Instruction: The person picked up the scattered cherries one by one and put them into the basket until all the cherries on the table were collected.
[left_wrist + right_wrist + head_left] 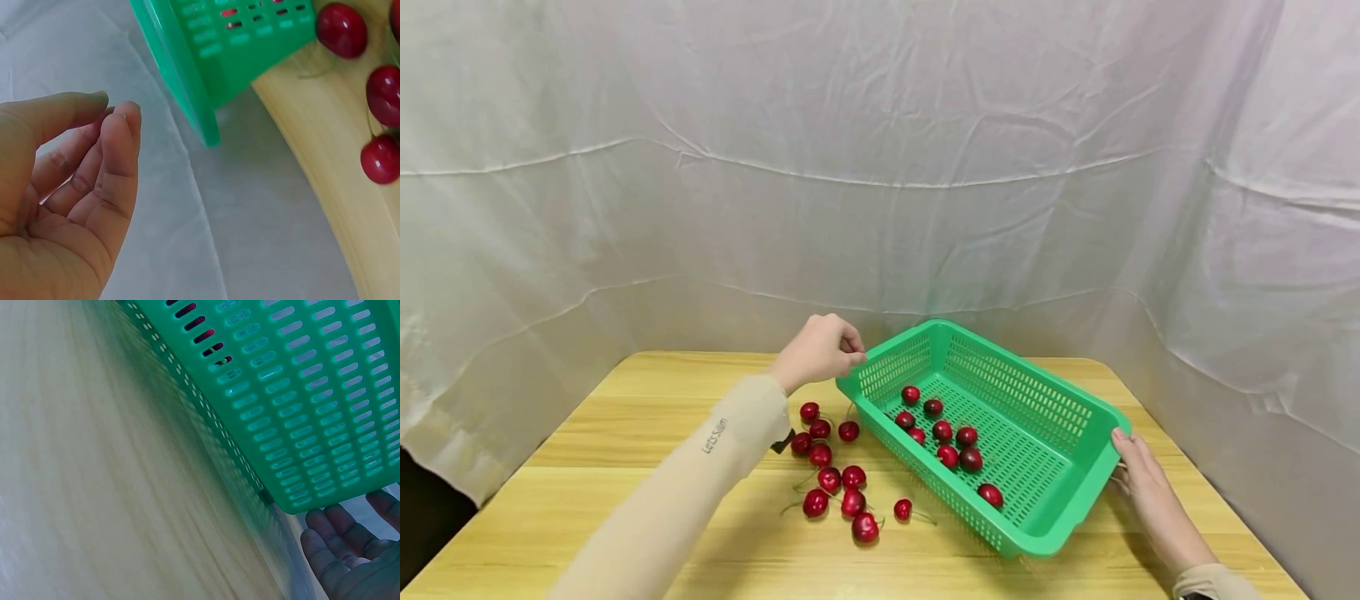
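A green plastic basket (1078, 521) with slotted walls stands slanted on the table, with several dark red cherries (971, 459) on its floor. My right hand (1150, 496) grips its right end, thumb over the rim. In the right wrist view the fingers (328, 556) of that hand curl beneath the basket's lower edge. My left hand (820, 350) hovers by the far left corner. The left wrist view shows it apart from the basket wall (250, 69), fingers loosely bent, thumb near the fingertips, nothing held.
Several stemmed cherries (853, 502) lie loose on the wooden table (602, 467), left of the basket and under the left forearm. One cherry (903, 509) sits close to the basket's front side. A pale curtain (865, 167) hangs behind the table and along both sides.
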### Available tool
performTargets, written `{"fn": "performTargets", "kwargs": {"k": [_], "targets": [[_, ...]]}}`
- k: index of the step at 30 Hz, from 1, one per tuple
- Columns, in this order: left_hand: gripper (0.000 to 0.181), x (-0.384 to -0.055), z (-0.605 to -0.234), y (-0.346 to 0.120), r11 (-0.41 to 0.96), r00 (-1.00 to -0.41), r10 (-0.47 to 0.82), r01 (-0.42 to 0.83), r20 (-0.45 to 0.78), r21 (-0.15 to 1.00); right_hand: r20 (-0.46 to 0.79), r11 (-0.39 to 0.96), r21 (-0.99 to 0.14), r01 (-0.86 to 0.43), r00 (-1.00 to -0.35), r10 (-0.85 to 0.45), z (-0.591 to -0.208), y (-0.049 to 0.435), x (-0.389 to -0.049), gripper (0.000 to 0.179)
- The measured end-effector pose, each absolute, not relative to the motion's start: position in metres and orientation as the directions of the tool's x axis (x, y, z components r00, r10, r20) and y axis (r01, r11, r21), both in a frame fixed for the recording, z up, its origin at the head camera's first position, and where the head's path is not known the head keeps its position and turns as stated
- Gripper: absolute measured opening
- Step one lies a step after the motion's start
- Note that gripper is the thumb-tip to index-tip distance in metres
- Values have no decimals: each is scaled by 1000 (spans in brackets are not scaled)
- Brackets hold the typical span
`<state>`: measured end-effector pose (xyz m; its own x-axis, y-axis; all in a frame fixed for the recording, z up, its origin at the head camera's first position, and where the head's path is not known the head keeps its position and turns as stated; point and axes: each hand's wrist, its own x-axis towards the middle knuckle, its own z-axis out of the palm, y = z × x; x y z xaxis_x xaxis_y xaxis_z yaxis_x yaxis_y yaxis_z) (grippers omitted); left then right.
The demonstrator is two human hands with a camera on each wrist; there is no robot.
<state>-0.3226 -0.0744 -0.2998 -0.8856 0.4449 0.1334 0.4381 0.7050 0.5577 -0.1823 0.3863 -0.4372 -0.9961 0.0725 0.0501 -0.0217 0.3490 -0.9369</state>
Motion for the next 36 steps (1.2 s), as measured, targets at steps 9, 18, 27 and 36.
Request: {"fn": "performTargets", "kwargs": {"k": [9,18,27,36], "targets": [[8,-325,-304,-102,701,-911,376,398,167,592,45,370,-929,-12,-996,80,-437,386,-183,72],[7,-331,-322,-117,696,-933,343,329,106,638,54,357,-934,-21,-995,84,-439,386,-183,62],[5,-334,-344,-114,694,-933,356,308,61,651,52,350,-937,-21,-995,82,-440,387,-183,63],[7,-342,-369,-110,674,-935,354,258,4,692,71,347,-937,-41,-995,74,-439,387,-184,63]]}}
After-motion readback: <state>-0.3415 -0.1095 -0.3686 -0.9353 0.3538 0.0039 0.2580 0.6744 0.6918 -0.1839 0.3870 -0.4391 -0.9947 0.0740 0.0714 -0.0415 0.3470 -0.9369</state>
